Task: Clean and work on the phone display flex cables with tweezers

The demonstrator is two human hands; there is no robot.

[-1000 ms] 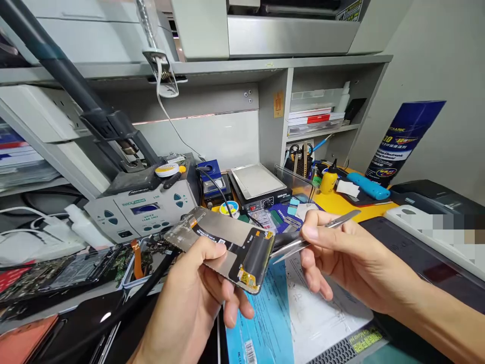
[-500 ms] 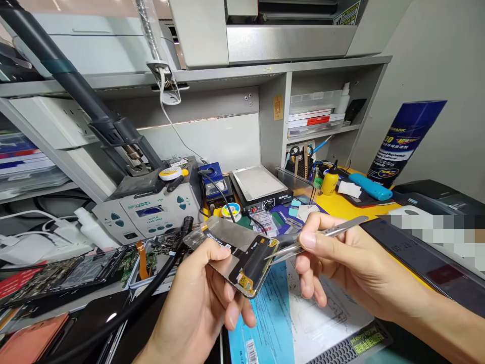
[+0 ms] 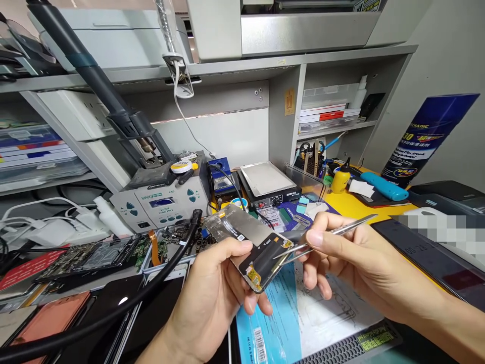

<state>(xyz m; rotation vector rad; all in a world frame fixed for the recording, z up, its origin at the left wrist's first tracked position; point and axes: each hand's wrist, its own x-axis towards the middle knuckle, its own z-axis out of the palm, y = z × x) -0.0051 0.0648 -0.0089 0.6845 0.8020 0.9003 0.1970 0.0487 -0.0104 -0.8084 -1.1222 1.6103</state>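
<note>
My left hand (image 3: 215, 288) is closed on a phone screen panel (image 3: 242, 227), thumb on top and fingers beneath. Its back side faces up, with a silver sheet, black tape and gold flex contacts at the near end. Between the thumb and fingers of my right hand (image 3: 337, 247) is a pair of metal tweezers (image 3: 354, 225). The tweezer tips lie over the black strip at the panel's near end, slightly apart; whether they touch it I cannot tell. Below both hands lies a blue and white printed sheet (image 3: 273, 323).
A hot air station (image 3: 162, 202) and a flat heating plate (image 3: 269, 179) stand behind. A black hose (image 3: 151, 290) crosses the left side over phones and circuit boards (image 3: 113, 258). To the right are a yellow bottle (image 3: 341, 177), a blue spray can (image 3: 428, 136) and a dark phone (image 3: 428, 258).
The whole view has shifted, so the scene sits further right, apart from the near-still right hand. The panel and tweezers stay in my hands, with the tips still at the panel's near end.
</note>
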